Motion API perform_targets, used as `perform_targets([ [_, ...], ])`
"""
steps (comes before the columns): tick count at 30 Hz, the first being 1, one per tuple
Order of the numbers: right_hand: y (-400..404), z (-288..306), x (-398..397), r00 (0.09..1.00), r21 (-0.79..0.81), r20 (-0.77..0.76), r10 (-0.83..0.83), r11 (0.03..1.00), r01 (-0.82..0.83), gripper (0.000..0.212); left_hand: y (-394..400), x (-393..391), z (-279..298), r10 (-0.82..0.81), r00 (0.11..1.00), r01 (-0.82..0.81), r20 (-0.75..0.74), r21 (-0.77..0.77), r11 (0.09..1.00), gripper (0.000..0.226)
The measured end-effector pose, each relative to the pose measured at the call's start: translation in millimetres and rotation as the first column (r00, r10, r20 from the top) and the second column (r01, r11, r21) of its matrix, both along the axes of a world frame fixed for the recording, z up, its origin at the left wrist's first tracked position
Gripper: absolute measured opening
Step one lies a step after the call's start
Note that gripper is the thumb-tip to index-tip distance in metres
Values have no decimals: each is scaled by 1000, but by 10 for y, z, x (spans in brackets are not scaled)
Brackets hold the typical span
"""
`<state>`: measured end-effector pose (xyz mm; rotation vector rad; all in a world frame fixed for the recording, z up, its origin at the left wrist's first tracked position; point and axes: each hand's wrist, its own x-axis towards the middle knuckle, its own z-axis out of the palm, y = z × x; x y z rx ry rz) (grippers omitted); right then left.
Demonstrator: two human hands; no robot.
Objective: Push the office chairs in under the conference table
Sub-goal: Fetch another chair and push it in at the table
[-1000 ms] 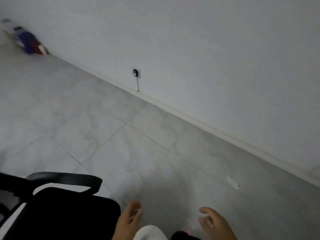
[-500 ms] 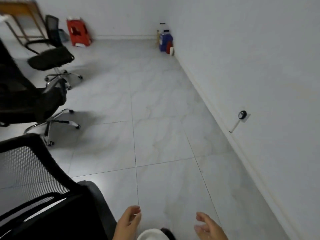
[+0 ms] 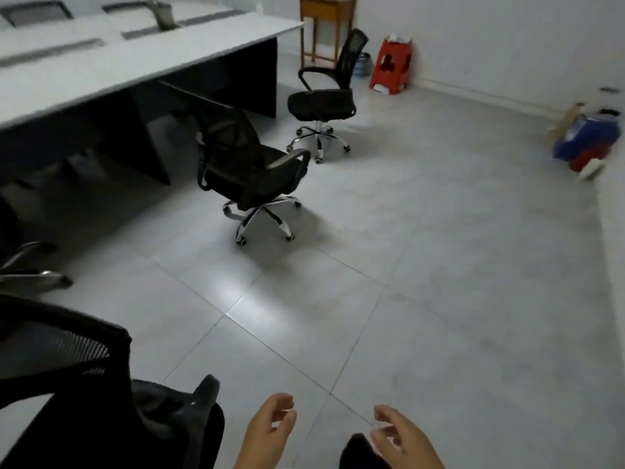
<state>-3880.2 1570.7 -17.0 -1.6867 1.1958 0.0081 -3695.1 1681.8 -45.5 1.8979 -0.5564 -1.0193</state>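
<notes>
Swinging away from the bare wall and floor that filled the earlier view, the camera now takes in the conference table [image 3: 111, 59] at far left and the chairs along its near side, so the work left to do is plain. Both hands sit low at the near edge, over the floor [image 3: 422, 265]: the left hand [image 3: 267, 431] and the right hand [image 3: 402, 438] are loosely curled with fingers apart, grasping nothing and touching no chair.

Three chairs show as not pushed in. A middle chair [image 3: 247, 167] stands just beside the table edge, turned with its back toward the table and its seat facing out. A far chair [image 3: 324, 96] stands off the table's far end, clear of the top. A near chair [image 3: 67, 384] fills the near left corner, its mesh back and armrest close to the left hand but apart from it. Another wheeled base at the left edge is partly out of view.

By this reading the near chair is the likely next one to take, since it is within closest reach; the middle one would first need turning to face the table
</notes>
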Motion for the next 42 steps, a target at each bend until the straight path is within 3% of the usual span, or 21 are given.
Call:
perform_targets([
  [5,-1070,41,745,912,-65,-53,406,910,-408,81,-336,321,252,417,907,-416,53,-30,909,28],
  [9,-1441,228,1822,731,-160,-41,681,718,-678,41,-297,653,651,720,682,-702,127,-159,694,8],
  [13,-1306,409,2966,523,-298,66,850,517,-803,38,-138,1022,1059,888,403,-817,223,-349,459,14],
  [17,-869,589,3857,260,-397,98,961,277,-875,40,-203,1204,1236,909,298,-841,290,-371,394,17],
  [18,-761,629,4035,191,-410,101,976,216,-886,41,-217,1246,1284,936,244,-861,253,-387,329,20],
  [21,-480,768,4518,-12,-465,102,995,37,-884,43,-115,1472,1480,998,-49,-884,30,-467,-30,26],
  [23,-312,823,4828,-143,-530,99,985,-70,-845,46,22,1682,1525,984,-171,-886,-60,-427,-180,21],
  [24,-219,854,4983,-213,-569,87,973,-127,-812,48,82,1789,1517,979,-182,-903,-88,-378,-202,16],
  [26,5,890,5319,-376,-677,43,925,-250,-692,51,139,1980,1477,986,-147,-943,-78,-289,-163,12],
  [30,556,891,6000,-639,-798,-157,753,-478,-367,62,86,2231,1459,984,-77,-987,163,-151,-52,22],
  [34,1055,1081,6426,-729,-757,-319,605,-626,-189,62,42,2554,1580,892,17,-997,452,76,-19,41],
  [36,1189,1081,6566,-771,-793,-345,535,-606,-66,55,-38,2743,1602,781,82,-972,619,222,-74,37],
  [39,1248,971,6732,-808,-851,-319,495,-524,15,42,-193,2892,1494,641,194,-907,742,385,-170,30],
  [42,1269,934,6746,-872,-896,-220,437,-444,4,60,-113,2797,1500,515,262,-905,816,393,-162,31],
])
